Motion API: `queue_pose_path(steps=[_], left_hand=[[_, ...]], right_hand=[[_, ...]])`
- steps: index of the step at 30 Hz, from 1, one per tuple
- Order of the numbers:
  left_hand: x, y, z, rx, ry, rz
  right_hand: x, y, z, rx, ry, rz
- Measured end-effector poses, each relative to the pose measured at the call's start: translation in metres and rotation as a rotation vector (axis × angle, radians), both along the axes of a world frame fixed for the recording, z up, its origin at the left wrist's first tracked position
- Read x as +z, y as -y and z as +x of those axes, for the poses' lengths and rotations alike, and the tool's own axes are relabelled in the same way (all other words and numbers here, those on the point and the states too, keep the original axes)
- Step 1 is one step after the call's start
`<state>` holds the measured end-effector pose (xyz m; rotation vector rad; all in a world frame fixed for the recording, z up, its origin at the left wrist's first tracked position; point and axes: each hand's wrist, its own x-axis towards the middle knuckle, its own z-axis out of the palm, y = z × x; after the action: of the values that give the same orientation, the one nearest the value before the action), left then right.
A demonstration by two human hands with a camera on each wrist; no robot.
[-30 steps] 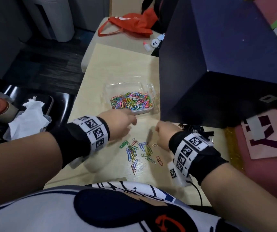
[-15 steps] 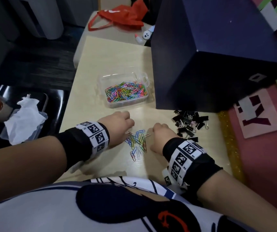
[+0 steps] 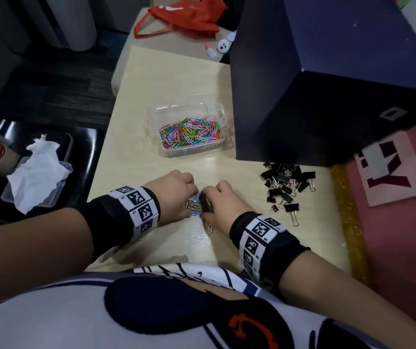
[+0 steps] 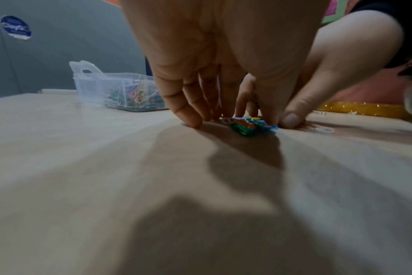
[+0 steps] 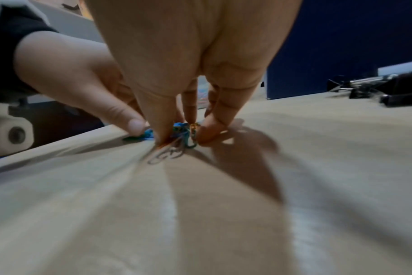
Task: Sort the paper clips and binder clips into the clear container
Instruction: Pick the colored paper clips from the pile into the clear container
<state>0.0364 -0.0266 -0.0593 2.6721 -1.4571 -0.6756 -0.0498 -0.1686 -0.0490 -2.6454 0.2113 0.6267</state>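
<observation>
A small heap of coloured paper clips lies on the pale table, squeezed between my two hands. My left hand pinches the heap from the left, fingertips down on the table. My right hand pinches the same heap between thumb and fingers from the right. One stray clip lies by my right wrist. The clear container, holding many coloured paper clips, stands just beyond the hands. A pile of black binder clips lies to the right of my right hand.
A large dark blue box stands close behind the binder clips and right of the container. The table's left edge drops to a black tray with tissue. A red bag lies at the far end.
Both hands have drawn together, sweeping the scattered paper clips into one tight heap between them. The camera has tilted, bringing the binder clips into view.
</observation>
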Motion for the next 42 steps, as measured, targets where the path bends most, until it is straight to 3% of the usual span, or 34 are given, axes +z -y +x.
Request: queue_pose_path(steps=[11,16,22,27,30,33,38,42], left_hand=[[0.009,0.011,0.012,0.028,0.010,0.137],[0.026,0.012,0.034,0.116,0.009,-0.004],[0.056,0.014,0.080,0.274,0.124,-0.216],[0.058,0.009,0.092,0.393,0.123,-0.304],[0.049,0.004,0.077,0.307,0.123,-0.265],[0.033,0.004,0.057,0.153,0.059,-0.092],[0.009,0.009,0.043,0.064,0.057,0.096],[0.006,0.009,0.034,0.036,0.105,0.077]], right_hand=[[0.003,0.031,0.031,-0.075,0.058,-0.051],[0.014,0.034,0.064,-0.251,0.186,0.036],[0.043,0.027,0.108,-0.362,0.397,0.236],[0.050,0.030,0.106,-0.220,0.220,0.006],[0.036,0.034,0.086,-0.138,0.084,-0.086],[0.013,0.033,0.062,-0.064,-0.053,-0.125],[-0.003,0.020,0.028,0.196,0.058,-0.081],[0.005,0.022,0.018,0.214,0.005,-0.056]])
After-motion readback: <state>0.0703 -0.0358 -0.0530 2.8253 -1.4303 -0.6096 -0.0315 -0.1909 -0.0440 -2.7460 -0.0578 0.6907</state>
